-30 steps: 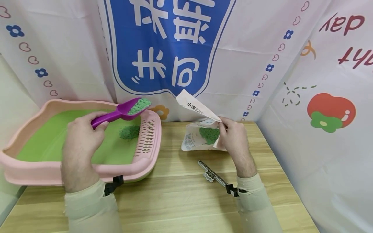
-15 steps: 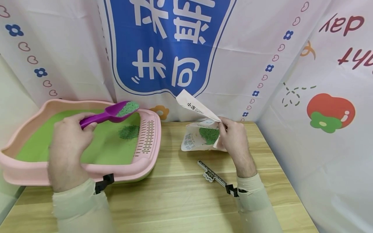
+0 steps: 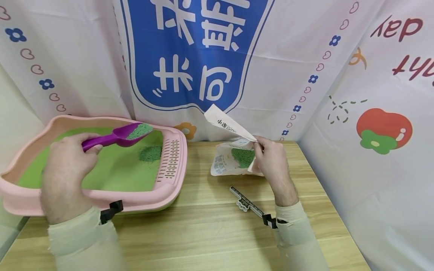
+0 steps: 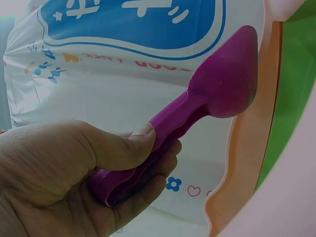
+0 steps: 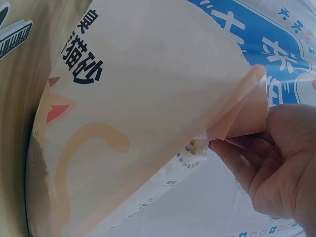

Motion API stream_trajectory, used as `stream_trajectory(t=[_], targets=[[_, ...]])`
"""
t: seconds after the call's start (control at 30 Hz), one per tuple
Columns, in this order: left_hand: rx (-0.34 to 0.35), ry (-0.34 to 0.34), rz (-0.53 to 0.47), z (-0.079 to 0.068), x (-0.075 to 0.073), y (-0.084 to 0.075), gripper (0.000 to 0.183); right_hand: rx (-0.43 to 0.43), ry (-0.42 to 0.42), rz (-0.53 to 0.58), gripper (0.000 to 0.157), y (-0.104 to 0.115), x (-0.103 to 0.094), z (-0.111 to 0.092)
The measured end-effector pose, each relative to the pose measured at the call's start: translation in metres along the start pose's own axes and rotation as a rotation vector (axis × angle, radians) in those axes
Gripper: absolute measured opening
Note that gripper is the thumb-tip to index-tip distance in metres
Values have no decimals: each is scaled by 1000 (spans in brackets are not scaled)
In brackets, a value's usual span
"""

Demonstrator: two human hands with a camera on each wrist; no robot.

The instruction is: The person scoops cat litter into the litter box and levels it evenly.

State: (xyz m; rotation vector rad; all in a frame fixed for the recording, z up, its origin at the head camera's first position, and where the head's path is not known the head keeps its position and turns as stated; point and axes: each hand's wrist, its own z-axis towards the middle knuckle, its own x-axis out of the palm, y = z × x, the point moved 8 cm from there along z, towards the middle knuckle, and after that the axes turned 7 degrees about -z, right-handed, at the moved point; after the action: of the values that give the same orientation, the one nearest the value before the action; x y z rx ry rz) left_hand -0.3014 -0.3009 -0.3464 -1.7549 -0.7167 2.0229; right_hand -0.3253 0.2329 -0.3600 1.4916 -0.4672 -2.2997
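**Left hand (image 3: 69, 162) raises a loaded purple scoop (image 3: 120, 140) over a pink tray (image 3: 125, 198); right hand (image 3: 271, 160) pinches a pale bag (image 3: 223, 162)**

Through the head camera I look down on a wood-grain table (image 3: 203, 233). My left hand is wrapped round the scoop's handle, thumb along its side, as the left wrist view also shows. Light green granules (image 3: 140, 130) fill the scoop's bowl, which points to the right and hangs above the tray, clear of its floor.

The tray sits at the table's left, with high pink walls and a flat green floor (image 3: 118, 177). A small dark green pile (image 3: 150, 153) lies on that floor, just beside the slotted panel (image 3: 168, 160) along the tray's right end.

Right of the tray, the bag rests on the table, its mouth gaping, with more green granules visible inside. My right thumb and fingers pinch its top edge, and a flap rises to the left of them. In the right wrist view I make out an orange cat's tail printed on the bag.

Nearer me, a toothed clip (image 3: 246, 201) lies on the table, close to my right wrist. Behind everything hangs a white sheet (image 3: 278, 56) bearing a blue shield with white characters.
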Motion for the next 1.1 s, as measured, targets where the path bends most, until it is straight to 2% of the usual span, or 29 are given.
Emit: stream_trajectory(t=[0.23, 0.6, 1.1], targets=[[2, 22, 23, 0, 0, 3, 44, 4, 3, 5, 29, 0, 0, 0], [-1, 98, 45, 0, 6, 12, 40, 0, 2, -4, 29, 0, 1, 0], [-69, 166, 40, 2, 16, 26, 47, -2, 5, -2, 30, -2, 2, 0]])
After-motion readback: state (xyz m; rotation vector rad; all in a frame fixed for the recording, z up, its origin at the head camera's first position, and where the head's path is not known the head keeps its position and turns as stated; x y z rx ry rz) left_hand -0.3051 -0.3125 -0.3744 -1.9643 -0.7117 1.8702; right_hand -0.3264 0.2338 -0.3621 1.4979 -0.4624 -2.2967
